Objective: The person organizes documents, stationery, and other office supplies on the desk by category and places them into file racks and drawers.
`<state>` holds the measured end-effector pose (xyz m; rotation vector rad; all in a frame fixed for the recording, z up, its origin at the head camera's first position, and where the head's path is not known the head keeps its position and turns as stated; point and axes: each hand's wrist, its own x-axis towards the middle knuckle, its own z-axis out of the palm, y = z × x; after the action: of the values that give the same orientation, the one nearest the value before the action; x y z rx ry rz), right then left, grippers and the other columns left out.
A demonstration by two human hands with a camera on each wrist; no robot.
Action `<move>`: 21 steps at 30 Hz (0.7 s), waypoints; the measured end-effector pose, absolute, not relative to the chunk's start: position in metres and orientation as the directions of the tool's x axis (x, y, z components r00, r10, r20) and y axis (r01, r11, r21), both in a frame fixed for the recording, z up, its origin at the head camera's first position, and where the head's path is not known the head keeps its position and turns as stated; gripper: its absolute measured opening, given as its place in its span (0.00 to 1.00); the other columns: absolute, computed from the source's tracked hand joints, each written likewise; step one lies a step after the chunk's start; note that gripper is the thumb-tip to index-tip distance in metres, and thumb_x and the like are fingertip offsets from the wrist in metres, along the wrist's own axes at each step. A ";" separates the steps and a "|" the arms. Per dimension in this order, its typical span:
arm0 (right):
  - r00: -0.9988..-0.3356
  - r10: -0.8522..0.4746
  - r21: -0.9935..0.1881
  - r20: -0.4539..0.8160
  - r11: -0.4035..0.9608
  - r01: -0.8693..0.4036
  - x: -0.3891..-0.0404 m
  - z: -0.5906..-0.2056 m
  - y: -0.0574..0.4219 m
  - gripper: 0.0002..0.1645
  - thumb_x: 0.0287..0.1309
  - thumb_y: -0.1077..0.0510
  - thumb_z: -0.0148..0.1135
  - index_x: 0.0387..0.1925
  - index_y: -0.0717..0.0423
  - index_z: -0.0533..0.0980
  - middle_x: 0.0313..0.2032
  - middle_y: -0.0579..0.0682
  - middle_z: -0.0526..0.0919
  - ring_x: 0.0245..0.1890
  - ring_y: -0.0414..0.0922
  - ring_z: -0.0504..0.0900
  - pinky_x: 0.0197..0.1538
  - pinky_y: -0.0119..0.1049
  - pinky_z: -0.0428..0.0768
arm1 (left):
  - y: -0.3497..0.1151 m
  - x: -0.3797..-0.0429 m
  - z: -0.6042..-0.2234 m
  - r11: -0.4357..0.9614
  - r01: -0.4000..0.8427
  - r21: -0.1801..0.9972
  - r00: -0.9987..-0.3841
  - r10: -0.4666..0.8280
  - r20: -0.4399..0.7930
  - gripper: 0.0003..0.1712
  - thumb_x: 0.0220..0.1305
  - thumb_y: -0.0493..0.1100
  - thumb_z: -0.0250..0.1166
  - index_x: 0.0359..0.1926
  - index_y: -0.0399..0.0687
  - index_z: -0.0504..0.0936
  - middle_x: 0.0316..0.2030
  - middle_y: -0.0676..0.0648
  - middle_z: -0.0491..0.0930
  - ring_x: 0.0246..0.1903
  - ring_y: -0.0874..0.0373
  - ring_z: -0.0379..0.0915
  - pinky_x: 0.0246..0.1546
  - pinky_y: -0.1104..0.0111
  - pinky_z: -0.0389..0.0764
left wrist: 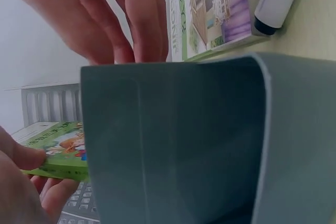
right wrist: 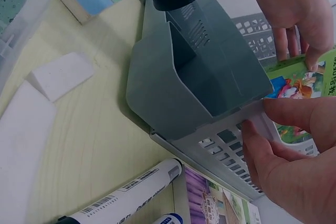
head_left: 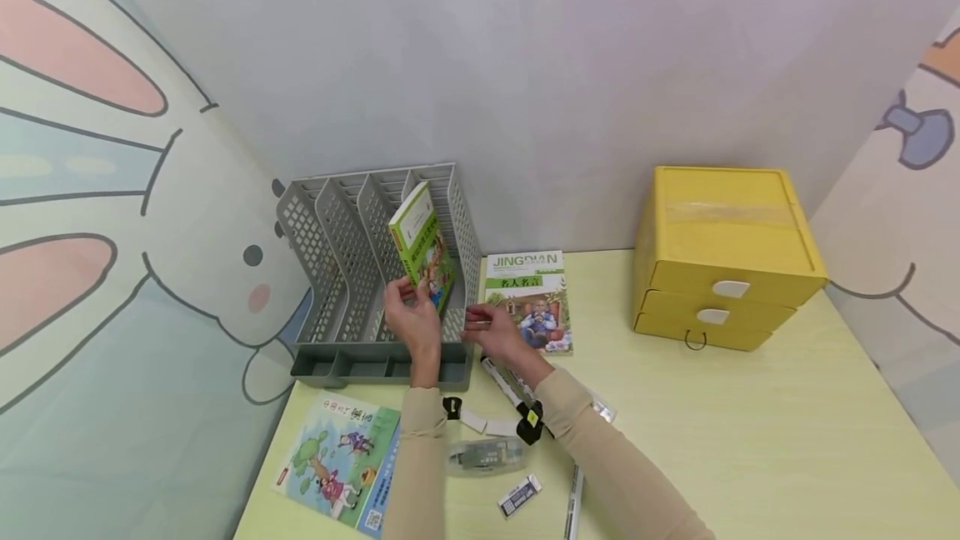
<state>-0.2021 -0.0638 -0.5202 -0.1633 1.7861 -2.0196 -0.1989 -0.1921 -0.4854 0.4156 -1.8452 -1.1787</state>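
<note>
In the head view, the left hand [head_left: 414, 322] pinches the green book [head_left: 429, 248], which stands tilted in the right part of the rack [head_left: 377, 232], while the right hand [head_left: 501, 333] grips the rack's right wall near another book [head_left: 529, 298] on the table [head_left: 675, 432]. The left wrist view shows the left thumb against the green book, beside the front tray [left wrist: 113, 135]. In the right wrist view, the right thumb and fingers pinch the wall's edge, near a marker [right wrist: 134, 192].
</note>
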 end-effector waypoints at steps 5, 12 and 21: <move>-0.896 -0.392 -0.957 -0.209 -0.108 0.270 -0.203 -0.521 -0.065 0.31 0.67 0.78 0.56 0.70 0.76 0.63 0.65 0.74 0.68 0.65 0.68 0.72 0.61 0.48 0.80 | -0.193 -0.201 -0.491 0.484 0.138 0.864 -0.594 -0.657 0.463 0.08 0.66 0.33 0.70 0.43 0.35 0.79 0.39 0.37 0.80 0.39 0.42 0.79 0.43 0.50 0.78; -0.880 -0.418 -0.940 -0.227 -0.141 0.310 -0.203 -0.520 -0.062 0.30 0.69 0.76 0.54 0.71 0.75 0.62 0.66 0.74 0.67 0.67 0.67 0.70 0.65 0.51 0.76 | -0.192 -0.201 -0.494 0.464 0.076 0.883 -0.670 -0.632 0.390 0.09 0.67 0.35 0.71 0.43 0.37 0.79 0.39 0.37 0.80 0.40 0.41 0.79 0.45 0.48 0.78; -0.883 -0.417 -0.958 -0.214 -0.087 0.274 -0.203 -0.519 -0.061 0.30 0.69 0.75 0.56 0.70 0.73 0.64 0.65 0.72 0.70 0.64 0.64 0.74 0.63 0.48 0.78 | -0.193 -0.202 -0.498 0.481 -0.028 0.876 -0.731 -0.608 0.310 0.09 0.66 0.33 0.70 0.43 0.38 0.79 0.39 0.38 0.82 0.38 0.42 0.81 0.43 0.50 0.81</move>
<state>-0.2026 -0.0606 -0.5190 -0.1552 1.7385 -2.0172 -0.2018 -0.1927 -0.4977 0.5231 -2.1232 -1.2412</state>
